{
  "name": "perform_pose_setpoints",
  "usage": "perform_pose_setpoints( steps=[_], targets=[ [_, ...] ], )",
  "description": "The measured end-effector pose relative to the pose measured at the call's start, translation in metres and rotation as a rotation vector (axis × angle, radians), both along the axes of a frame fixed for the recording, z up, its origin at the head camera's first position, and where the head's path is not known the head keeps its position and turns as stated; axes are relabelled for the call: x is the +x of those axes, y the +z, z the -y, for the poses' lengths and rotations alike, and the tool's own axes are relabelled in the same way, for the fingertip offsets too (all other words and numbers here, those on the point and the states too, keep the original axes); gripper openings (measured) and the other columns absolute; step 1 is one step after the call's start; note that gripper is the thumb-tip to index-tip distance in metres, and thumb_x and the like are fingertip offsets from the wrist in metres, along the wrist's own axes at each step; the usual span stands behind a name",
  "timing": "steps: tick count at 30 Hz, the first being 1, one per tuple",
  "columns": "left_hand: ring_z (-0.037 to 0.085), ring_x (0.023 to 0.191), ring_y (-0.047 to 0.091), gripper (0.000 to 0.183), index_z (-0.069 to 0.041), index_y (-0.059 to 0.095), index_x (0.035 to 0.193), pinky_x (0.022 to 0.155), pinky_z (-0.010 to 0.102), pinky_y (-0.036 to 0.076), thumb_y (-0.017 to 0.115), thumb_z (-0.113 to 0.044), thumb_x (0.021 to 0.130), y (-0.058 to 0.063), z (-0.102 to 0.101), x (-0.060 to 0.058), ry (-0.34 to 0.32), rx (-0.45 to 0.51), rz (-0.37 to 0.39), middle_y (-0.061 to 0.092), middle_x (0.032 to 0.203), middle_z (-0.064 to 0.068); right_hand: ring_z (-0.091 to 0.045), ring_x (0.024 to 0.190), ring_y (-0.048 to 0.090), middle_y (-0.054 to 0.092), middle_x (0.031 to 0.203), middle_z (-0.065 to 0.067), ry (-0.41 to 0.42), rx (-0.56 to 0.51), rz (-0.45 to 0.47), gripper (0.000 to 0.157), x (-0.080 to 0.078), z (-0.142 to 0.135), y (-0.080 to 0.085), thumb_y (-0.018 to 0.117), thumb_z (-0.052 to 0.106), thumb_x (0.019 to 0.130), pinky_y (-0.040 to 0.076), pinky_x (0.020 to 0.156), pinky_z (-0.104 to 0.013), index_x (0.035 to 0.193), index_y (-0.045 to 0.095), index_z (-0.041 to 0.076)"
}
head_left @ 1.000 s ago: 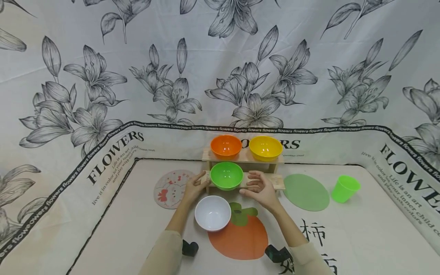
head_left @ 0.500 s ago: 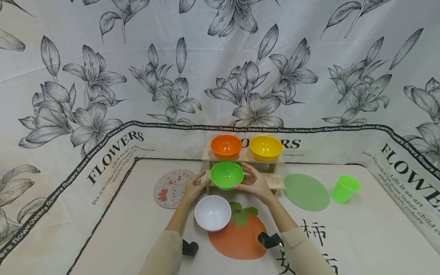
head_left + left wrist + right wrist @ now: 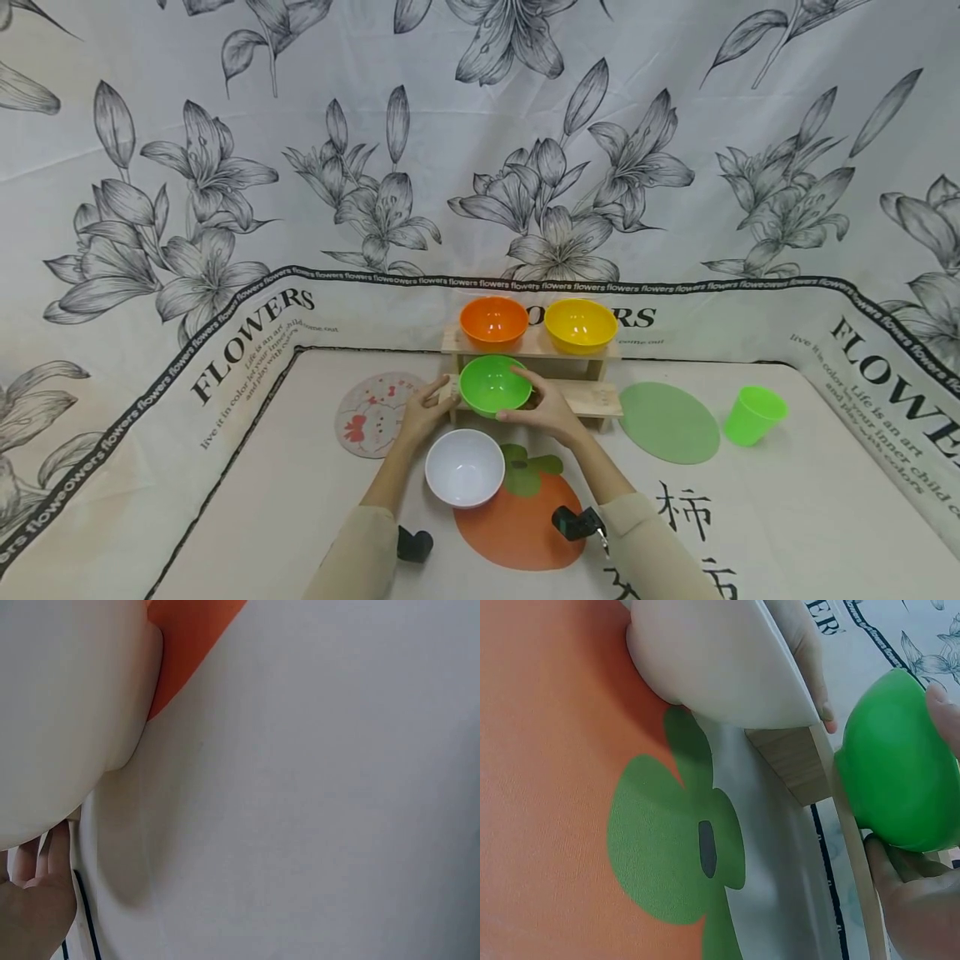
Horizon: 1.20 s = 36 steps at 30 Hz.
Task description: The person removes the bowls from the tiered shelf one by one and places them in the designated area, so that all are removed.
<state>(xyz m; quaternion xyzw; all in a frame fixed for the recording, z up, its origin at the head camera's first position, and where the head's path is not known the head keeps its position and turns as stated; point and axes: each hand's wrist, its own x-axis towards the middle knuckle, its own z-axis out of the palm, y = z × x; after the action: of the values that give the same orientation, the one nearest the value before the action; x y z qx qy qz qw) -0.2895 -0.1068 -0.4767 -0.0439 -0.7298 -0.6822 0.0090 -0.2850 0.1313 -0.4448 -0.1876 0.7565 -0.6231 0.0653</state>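
A green bowl [image 3: 491, 385] is on the lower step of a two-step wooden rack [image 3: 585, 398]. My right hand [image 3: 547, 408] grips the bowl's right side, thumb low in front and fingers up at the rim. In the right wrist view the green bowl [image 3: 904, 765] has its base against the board, and the right hand's [image 3: 930, 907] thumb and a finger touch its wall. My left hand [image 3: 423, 410] holds the left end of the lower step. Just in front of the rack a white bowl [image 3: 465, 468] stands on the table and hides part of the left hand [image 3: 41, 900] in the left wrist view.
An orange bowl [image 3: 493, 323] and a yellow bowl [image 3: 581, 325] stand on the upper step. To the right lie a green round mat [image 3: 667, 422] and a green cup [image 3: 753, 415]. A pink patterned round mat [image 3: 375, 417] lies left. Flowered cloth [image 3: 480, 167] hangs behind.
My right hand has moved left from beside the green bowl and taken hold of its right side. The green bowl now tilts slightly. My left hand stays at the rack's end.
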Motion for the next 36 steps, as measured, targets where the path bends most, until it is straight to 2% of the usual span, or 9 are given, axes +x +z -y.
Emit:
perform_pose_setpoints(
  steps=[6, 10, 13, 17, 20, 24, 28, 31, 36],
  targets=[
    [0.042, 0.115, 0.053, 0.053, 0.006, 0.045, 0.134, 0.092, 0.036, 0.052, 0.065, -0.005, 0.087, 0.000, 0.000, 0.000, 0.003, -0.013, -0.007, 0.048, 0.132, 0.027, -0.033, 0.130, 0.040, 0.032, 0.149, -0.020, -0.056, 0.061, -0.011, 0.088, -0.002, -0.001, -0.009, 0.079, 0.016, 0.074, 0.036, 0.109, -0.047, 0.146, 0.031, 0.004],
    [0.042, 0.113, 0.054, 0.053, 0.008, 0.043, 0.135, 0.089, 0.035, 0.054, 0.063, -0.003, 0.087, -0.003, 0.000, -0.002, -0.013, 0.043, -0.001, 0.050, 0.127, 0.032, -0.032, 0.136, 0.031, 0.025, 0.153, -0.017, -0.086, 0.065, -0.028, 0.093, -0.002, -0.002, -0.012, 0.081, 0.020, 0.072, 0.030, 0.113, -0.046, 0.147, 0.028, 0.005],
    [0.042, 0.112, 0.055, 0.053, 0.008, 0.042, 0.135, 0.089, 0.034, 0.054, 0.063, -0.001, 0.087, -0.005, 0.001, -0.003, -0.021, 0.086, 0.015, 0.052, 0.122, 0.034, -0.032, 0.136, 0.031, 0.024, 0.153, -0.018, -0.085, 0.045, -0.034, 0.096, 0.000, -0.002, -0.013, 0.082, 0.020, 0.072, 0.032, 0.112, -0.046, 0.148, 0.026, 0.004],
    [0.041, 0.112, 0.055, 0.053, 0.008, 0.043, 0.135, 0.089, 0.035, 0.053, 0.063, -0.001, 0.087, -0.005, 0.001, -0.003, -0.019, 0.092, 0.025, 0.053, 0.121, 0.033, -0.034, 0.133, 0.036, 0.027, 0.151, -0.021, -0.079, 0.028, -0.031, 0.096, 0.007, -0.002, -0.008, 0.082, 0.015, 0.072, 0.036, 0.109, -0.046, 0.147, 0.025, 0.000],
    [0.042, 0.112, 0.055, 0.053, 0.009, 0.043, 0.134, 0.089, 0.036, 0.053, 0.063, -0.001, 0.087, -0.004, 0.000, -0.002, -0.024, 0.093, 0.022, 0.053, 0.121, 0.034, -0.037, 0.133, 0.035, 0.026, 0.150, -0.023, -0.087, 0.018, -0.012, 0.094, 0.018, -0.003, 0.002, 0.081, 0.010, 0.071, 0.035, 0.109, -0.049, 0.146, 0.026, -0.002],
    [0.041, 0.111, 0.057, 0.052, 0.009, 0.043, 0.134, 0.088, 0.034, 0.054, 0.063, 0.000, 0.087, -0.004, 0.000, -0.003, -0.027, 0.104, 0.020, 0.053, 0.120, 0.035, -0.040, 0.134, 0.032, 0.026, 0.150, -0.024, -0.093, 0.009, 0.001, 0.093, 0.030, -0.007, 0.009, 0.081, 0.008, 0.071, 0.033, 0.109, -0.052, 0.146, 0.026, -0.003],
    [0.040, 0.109, 0.058, 0.053, 0.009, 0.043, 0.134, 0.088, 0.035, 0.054, 0.063, 0.000, 0.087, -0.005, 0.000, -0.003, -0.027, 0.112, 0.026, 0.054, 0.119, 0.035, -0.038, 0.133, 0.035, 0.029, 0.149, -0.023, -0.093, 0.018, -0.029, 0.092, 0.030, -0.015, -0.003, 0.081, 0.008, 0.072, 0.037, 0.108, -0.044, 0.146, 0.027, -0.002],
    [0.040, 0.109, 0.058, 0.053, 0.009, 0.043, 0.134, 0.088, 0.037, 0.054, 0.063, 0.000, 0.086, -0.008, 0.000, -0.005, -0.029, 0.122, 0.034, 0.053, 0.119, 0.035, -0.038, 0.132, 0.037, 0.029, 0.149, -0.023, -0.084, -0.003, -0.057, 0.092, 0.031, -0.023, -0.013, 0.081, 0.007, 0.072, 0.041, 0.105, -0.033, 0.146, 0.026, -0.003],
    [0.040, 0.110, 0.057, 0.054, 0.006, 0.044, 0.134, 0.087, 0.035, 0.055, 0.066, -0.003, 0.086, -0.022, 0.001, -0.014, -0.011, 0.120, 0.027, 0.053, 0.121, 0.034, -0.041, 0.132, 0.034, 0.024, 0.150, -0.025, -0.051, -0.053, -0.058, 0.094, 0.041, -0.031, -0.017, 0.080, 0.005, 0.072, 0.041, 0.101, -0.020, 0.146, 0.022, -0.004]
  ],
)
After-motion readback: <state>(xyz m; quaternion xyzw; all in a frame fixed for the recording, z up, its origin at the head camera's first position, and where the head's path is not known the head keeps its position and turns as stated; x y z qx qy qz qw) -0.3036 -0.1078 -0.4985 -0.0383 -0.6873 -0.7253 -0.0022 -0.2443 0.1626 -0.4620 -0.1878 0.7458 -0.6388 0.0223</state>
